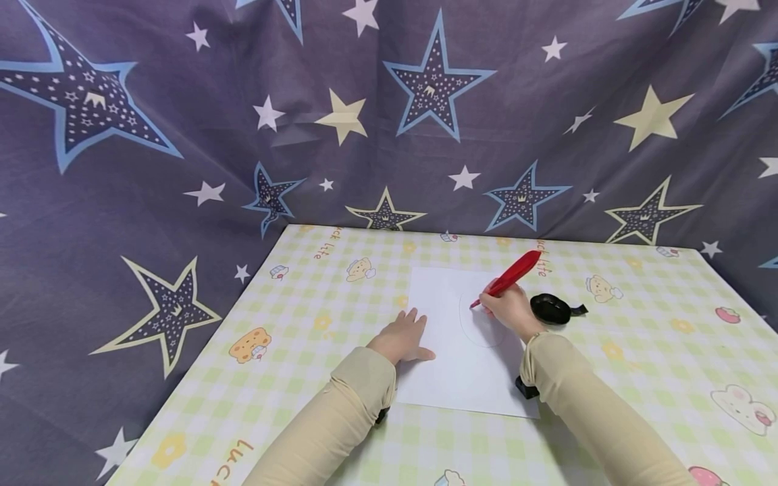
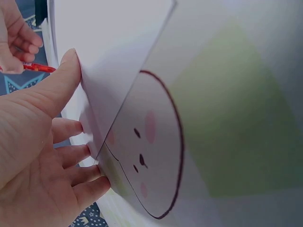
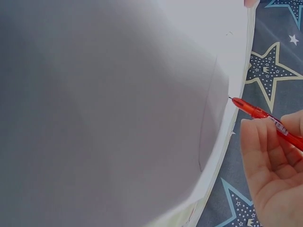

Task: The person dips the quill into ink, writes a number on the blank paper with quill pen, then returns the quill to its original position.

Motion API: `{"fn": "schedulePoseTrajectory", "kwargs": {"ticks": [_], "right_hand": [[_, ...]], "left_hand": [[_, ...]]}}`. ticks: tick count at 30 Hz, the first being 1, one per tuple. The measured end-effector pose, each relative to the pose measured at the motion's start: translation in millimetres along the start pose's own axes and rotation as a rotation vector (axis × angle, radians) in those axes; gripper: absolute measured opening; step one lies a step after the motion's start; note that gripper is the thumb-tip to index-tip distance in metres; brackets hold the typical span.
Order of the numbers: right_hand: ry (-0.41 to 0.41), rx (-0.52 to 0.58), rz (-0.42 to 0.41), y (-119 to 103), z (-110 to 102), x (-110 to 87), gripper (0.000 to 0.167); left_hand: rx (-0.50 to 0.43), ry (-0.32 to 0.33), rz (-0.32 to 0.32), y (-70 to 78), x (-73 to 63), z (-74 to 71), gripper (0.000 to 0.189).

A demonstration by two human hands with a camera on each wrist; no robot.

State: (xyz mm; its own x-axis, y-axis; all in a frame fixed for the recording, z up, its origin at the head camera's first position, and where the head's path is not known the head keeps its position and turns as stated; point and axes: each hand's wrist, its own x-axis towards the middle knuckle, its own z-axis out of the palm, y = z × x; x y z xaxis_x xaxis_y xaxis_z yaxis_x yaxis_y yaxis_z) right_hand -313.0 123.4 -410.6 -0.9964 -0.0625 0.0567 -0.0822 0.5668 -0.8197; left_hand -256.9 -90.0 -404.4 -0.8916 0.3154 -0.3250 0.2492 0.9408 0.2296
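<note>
Red pen (image 1: 514, 273), one, in right grip (image 1: 510, 309), one sheet (image 1: 452, 371)

The head camera looks forward and down from above the near side, far enough back to take in both sleeves (image 1: 331, 415), most of the checked tabletop (image 1: 358, 307) and the starry cloth (image 1: 425, 165) at the far side. The left wrist camera sits close on the palm side of the left hand (image 1: 401, 337), skimming the tabletop so that a printed face (image 2: 163, 158) looms large. The right wrist camera looks just as closely along the right hand (image 1: 510, 308), and the sheet of paper (image 1: 450, 378) fills most of its view. All three share paper and red pen (image 1: 515, 272); head and right wrist share the drawn line (image 3: 203, 123).
</note>
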Motion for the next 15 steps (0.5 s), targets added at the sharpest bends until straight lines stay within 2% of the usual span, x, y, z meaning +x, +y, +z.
{"fn": "schedulePoseTrajectory", "kwargs": {"ticks": [7, 15], "right_hand": [[-0.001, -0.001, 0.001, -1.2, 1.0, -0.7, 0.007], [0.001, -0.013, -0.033, -1.1, 1.9, -1.2, 0.006]], "left_hand": [[0.004, 0.004, 0.005, -0.2, 0.9, 0.8, 0.076], [0.001, 0.014, 0.007, 0.6, -0.7, -0.1, 0.075]]}}
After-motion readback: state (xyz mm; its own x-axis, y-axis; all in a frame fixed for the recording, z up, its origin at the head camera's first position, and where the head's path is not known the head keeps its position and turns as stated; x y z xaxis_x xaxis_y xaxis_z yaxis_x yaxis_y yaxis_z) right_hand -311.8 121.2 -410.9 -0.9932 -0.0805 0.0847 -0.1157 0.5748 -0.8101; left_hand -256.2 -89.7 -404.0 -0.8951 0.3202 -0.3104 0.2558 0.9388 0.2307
